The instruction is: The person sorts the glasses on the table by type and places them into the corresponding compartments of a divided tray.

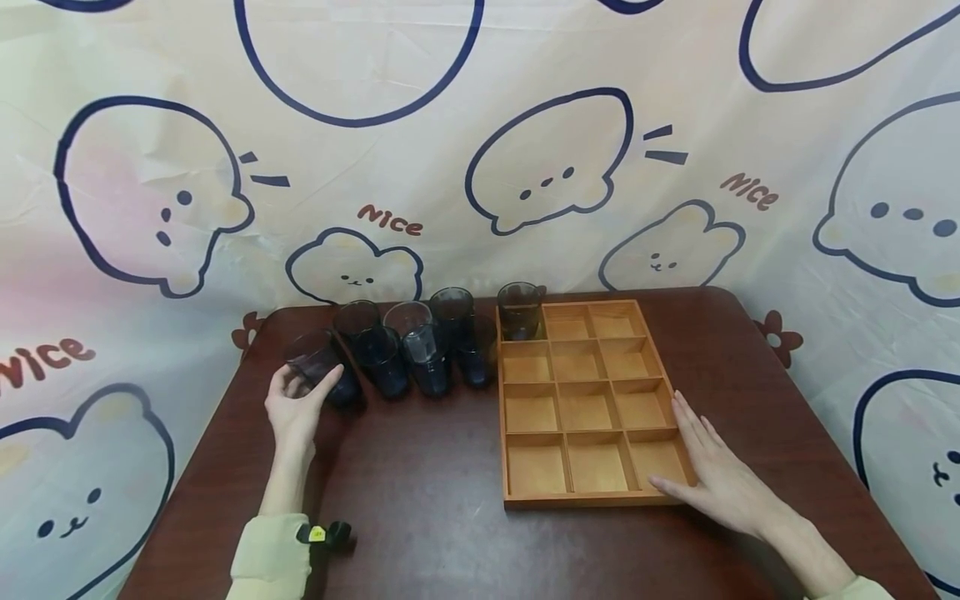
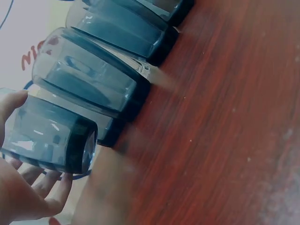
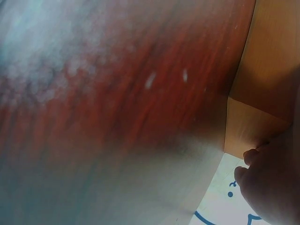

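My left hand (image 1: pixel 296 412) grips a dark tinted glass cup (image 1: pixel 318 362) at the left end of a group of similar glasses (image 1: pixel 388 371). Thumb and fingers lie on opposite sides of this cup (image 2: pixel 51 133), which tilts, its base visible in the left wrist view. My right hand (image 1: pixel 723 475) lies along the front right side of a wooden compartment tray (image 1: pixel 570 502), fingers extended and the thumb over its front corner compartment. In the tray's back left compartment stands another tinted glass (image 1: pixel 519 312). In the right wrist view, the right hand (image 3: pixel 272 183) is dark and partly cut off.
All of this is on a dark reddish-brown table (image 1: pixel 420 533). Behind and beside it hangs a pale cloth (image 1: pixel 540 50) with cartoon drawings. A black strap device (image 1: pixel 326 533) sits at the left wrist.
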Motion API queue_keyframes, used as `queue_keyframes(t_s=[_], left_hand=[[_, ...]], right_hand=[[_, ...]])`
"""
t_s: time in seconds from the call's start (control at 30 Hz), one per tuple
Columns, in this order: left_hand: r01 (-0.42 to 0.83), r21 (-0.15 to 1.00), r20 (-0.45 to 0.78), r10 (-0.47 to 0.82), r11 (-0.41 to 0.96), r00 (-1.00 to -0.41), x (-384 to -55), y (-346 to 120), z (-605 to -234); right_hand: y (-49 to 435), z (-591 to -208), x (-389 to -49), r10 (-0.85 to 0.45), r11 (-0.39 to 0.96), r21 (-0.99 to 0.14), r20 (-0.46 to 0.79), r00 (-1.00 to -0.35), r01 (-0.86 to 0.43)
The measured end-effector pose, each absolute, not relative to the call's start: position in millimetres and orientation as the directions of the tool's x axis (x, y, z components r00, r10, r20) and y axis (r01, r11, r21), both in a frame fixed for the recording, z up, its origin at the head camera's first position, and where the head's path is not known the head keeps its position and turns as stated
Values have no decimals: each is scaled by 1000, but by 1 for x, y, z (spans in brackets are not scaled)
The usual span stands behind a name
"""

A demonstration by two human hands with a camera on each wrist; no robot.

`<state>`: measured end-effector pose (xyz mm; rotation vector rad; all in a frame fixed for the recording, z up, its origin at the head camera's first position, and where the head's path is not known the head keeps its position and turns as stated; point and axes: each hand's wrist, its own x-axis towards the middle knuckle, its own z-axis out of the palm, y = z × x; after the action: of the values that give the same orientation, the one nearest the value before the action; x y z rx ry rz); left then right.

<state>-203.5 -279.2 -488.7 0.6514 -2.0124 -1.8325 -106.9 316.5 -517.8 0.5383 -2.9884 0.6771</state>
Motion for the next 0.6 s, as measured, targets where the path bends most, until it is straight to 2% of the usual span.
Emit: queue_keyframes(t_s=[0.3,0.6], left_hand=[[-123,988,-58,-506,95,-860,-191,-277,-481],[-97,979,1,-487,177,-873,-175,-265,-469]], right_hand=[[317,-518,-107,-320,846,-420,93,-943,-329],[317,-519,-107,-327,846,-411,106,-939,-341]])
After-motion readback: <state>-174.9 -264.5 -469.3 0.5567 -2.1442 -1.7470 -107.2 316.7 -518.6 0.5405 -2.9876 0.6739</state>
